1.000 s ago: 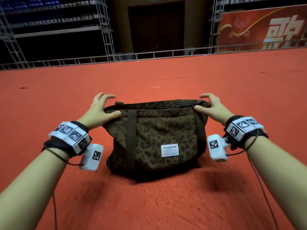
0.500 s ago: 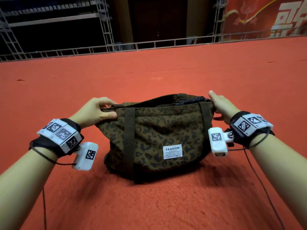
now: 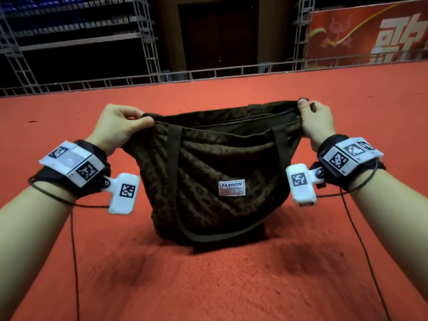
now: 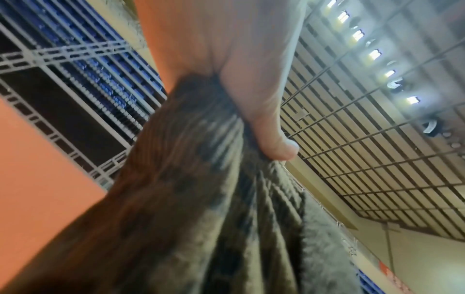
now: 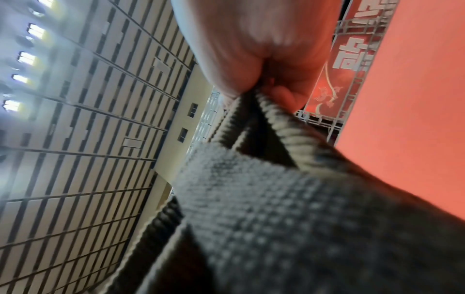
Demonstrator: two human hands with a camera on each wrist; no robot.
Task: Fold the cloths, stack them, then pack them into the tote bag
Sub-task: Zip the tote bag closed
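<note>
A dark brown leopard-print tote bag (image 3: pixel 215 172) with a white FASHION label hangs lifted over the red carpet, its bottom near the floor. My left hand (image 3: pixel 122 123) grips the bag's left top corner, thumb over the rim. My right hand (image 3: pixel 312 117) grips the right top corner. The left wrist view shows my thumb (image 4: pixel 266 123) pressed on bunched corduroy fabric (image 4: pixel 191 179). In the right wrist view my fingers (image 5: pixel 281 95) pinch the ribbed rim beside a woven strap (image 5: pixel 264 199). The bag's mouth is drawn taut and narrow; whatever is inside is hidden, and no loose cloths show.
Red carpet (image 3: pixel 208 286) stretches all around. A low metal railing (image 3: pixel 208 75) runs along its far edge, with truss towers, dark shelving at the back left and a red banner (image 3: pixel 370 33) at the back right. Thin cables hang from both wrist units.
Both hands have closed on the bag's top corners and raised it off the carpet, pulling the rim taut between them; the bag now hangs and sags in the middle.
</note>
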